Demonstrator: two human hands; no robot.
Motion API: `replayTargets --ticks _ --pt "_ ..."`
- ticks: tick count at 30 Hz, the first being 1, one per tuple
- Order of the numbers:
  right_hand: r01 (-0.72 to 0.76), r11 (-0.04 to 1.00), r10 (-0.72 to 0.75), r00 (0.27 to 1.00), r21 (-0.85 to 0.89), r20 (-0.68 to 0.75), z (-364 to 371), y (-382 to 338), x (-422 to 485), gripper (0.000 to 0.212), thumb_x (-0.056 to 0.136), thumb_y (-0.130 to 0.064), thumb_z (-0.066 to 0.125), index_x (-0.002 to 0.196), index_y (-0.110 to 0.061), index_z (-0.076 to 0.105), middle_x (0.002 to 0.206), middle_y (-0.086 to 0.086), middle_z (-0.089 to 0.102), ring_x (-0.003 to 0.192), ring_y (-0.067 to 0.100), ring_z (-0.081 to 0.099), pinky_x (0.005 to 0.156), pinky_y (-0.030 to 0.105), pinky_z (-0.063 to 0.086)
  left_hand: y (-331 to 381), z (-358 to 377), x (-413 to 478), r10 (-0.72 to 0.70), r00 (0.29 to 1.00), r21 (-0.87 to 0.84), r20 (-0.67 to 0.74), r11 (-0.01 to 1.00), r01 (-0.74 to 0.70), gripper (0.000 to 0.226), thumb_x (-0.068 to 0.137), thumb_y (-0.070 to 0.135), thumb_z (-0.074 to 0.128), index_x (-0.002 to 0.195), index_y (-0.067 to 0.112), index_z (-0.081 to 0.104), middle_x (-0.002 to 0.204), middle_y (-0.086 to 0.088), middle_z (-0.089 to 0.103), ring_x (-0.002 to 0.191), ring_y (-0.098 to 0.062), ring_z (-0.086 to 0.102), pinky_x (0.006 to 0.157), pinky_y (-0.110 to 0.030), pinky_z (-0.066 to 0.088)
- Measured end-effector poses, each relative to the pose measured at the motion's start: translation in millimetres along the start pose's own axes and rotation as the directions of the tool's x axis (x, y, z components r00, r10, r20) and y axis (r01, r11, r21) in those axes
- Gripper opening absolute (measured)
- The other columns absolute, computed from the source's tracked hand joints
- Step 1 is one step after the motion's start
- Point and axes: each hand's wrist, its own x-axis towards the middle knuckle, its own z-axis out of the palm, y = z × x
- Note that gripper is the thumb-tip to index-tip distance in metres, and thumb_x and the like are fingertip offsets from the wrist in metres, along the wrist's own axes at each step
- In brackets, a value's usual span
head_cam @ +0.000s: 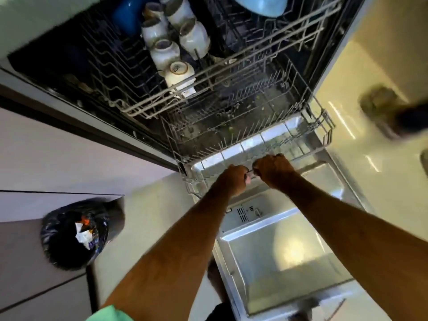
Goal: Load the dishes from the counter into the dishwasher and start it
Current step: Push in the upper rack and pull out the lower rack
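Observation:
The dishwasher stands open with its steel door (289,251) folded down under my arms. My left hand (232,179) and my right hand (274,170) are side by side, both closed on the front rail of the lower rack (322,126), which holds no dishes that I can see and sticks partly out over the door. Above it, the upper rack (129,89) is pulled out and carries several white cups (162,50) upside down, a dark blue cup (126,16) and a light blue bowl (259,5).
A black rubbish bag (74,232) with paper scraps sits on the floor at the left, against pale cabinet fronts (46,158). Pale glossy floor (361,66) lies to the right, with a blurred dark object (382,107) on it.

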Motion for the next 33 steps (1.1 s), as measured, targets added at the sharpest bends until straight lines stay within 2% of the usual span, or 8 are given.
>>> replayTargets --ticks 3,7,13,17,20,23,28,33 --pt "-0.042 0.998 0.046 0.995 -0.047 0.090 -23 -21 -47 0.006 0.076 -0.018 0.077 0.080 -0.015 0.073 0.074 0.013 0.067 0.066 0.033 0.070 0.065 0.037 0.053 18 32 -25 0.000 0.996 0.007 0.093 1.000 -0.001 0.049 0.075 0.038 0.040 0.099 0.009 0.072 0.102 -0.022 0.072 0.097 -0.037 0.069 0.087 -0.043 0.054" --pt "-0.230 0.973 0.213 0.863 -0.020 0.458 -26 -34 -96 0.026 0.101 -0.030 0.051 0.118 -0.020 0.067 0.122 0.007 0.067 0.115 0.030 0.064 0.091 0.032 0.043 37 71 -66 0.016 0.987 0.041 0.159 0.999 -0.023 0.025 0.088 0.019 0.056 0.105 0.008 0.071 0.109 -0.019 0.071 0.104 -0.037 0.067 0.089 -0.043 0.053" --pt "-0.204 0.974 0.224 0.816 -0.097 0.533 -14 -46 -163 0.025 0.100 -0.033 0.054 0.116 -0.019 0.066 0.118 0.008 0.067 0.112 0.029 0.066 0.095 0.034 0.044 70 116 -116 0.024 0.975 -0.021 0.222 1.000 -0.020 0.024 0.093 0.011 0.051 0.107 0.004 0.070 0.110 -0.020 0.069 0.104 -0.038 0.064 0.087 -0.043 0.052" --pt "-0.238 0.969 0.238 0.837 -0.063 0.493 -3 -52 -193 0.020 0.074 -0.027 0.085 0.076 -0.018 0.068 0.062 0.002 0.051 0.069 0.030 0.068 0.053 0.028 0.041 80 142 -142 0.026 0.963 -0.037 0.268 0.999 -0.017 0.025 0.095 0.013 0.051 0.112 0.006 0.068 0.114 -0.019 0.068 0.110 -0.038 0.061 0.093 -0.043 0.050" --pt "-0.284 0.959 0.245 0.777 -0.024 0.580 1 -54 -209 0.009 0.096 -0.019 0.058 0.091 -0.024 0.054 0.065 -0.003 0.029 0.081 0.026 0.056 0.052 0.023 0.022 90 154 -160 0.024 0.949 -0.021 0.314 1.000 -0.018 0.025 0.095 0.010 0.050 0.116 0.006 0.064 0.116 -0.020 0.064 0.112 -0.038 0.058 0.095 -0.042 0.049" --pt "-0.341 0.940 0.273 0.743 -0.005 0.612 4 -55 -223 0.008 0.098 -0.019 0.055 0.092 -0.022 0.051 0.066 -0.003 0.030 0.080 0.023 0.048 0.062 0.030 0.039 96 168 -173 0.027 0.946 -0.021 0.322 1.000 -0.022 0.025 0.097 0.011 0.049 0.119 0.004 0.061 0.115 -0.022 0.063 0.110 -0.040 0.059 0.093 -0.044 0.048" --pt "-0.354 0.935 0.276 0.698 -0.016 0.660 4 -55 -243 0.012 0.097 -0.015 0.054 0.100 -0.019 0.066 0.096 0.009 0.068 0.099 0.029 0.067 0.076 0.035 0.045 111 175 -194 0.013 0.944 -0.014 0.330 1.000 -0.009 0.031 0.097 0.011 0.050 0.126 0.004 0.054 0.112 -0.023 0.063 0.104 -0.041 0.062 0.085 -0.044 0.051" --pt "-0.425 0.904 0.273 0.674 0.057 0.686 6 -51 -245 0.019 0.094 -0.019 0.060 0.109 -0.013 0.069 0.105 0.012 0.070 0.098 0.031 0.067 0.080 0.038 0.051 113 165 -197 0.033 0.941 -0.021 0.337 0.999 -0.028 0.041 0.095 0.009 0.054 0.135 0.006 0.049 0.118 -0.021 0.063 0.107 -0.038 0.063 0.088 -0.043 0.051"
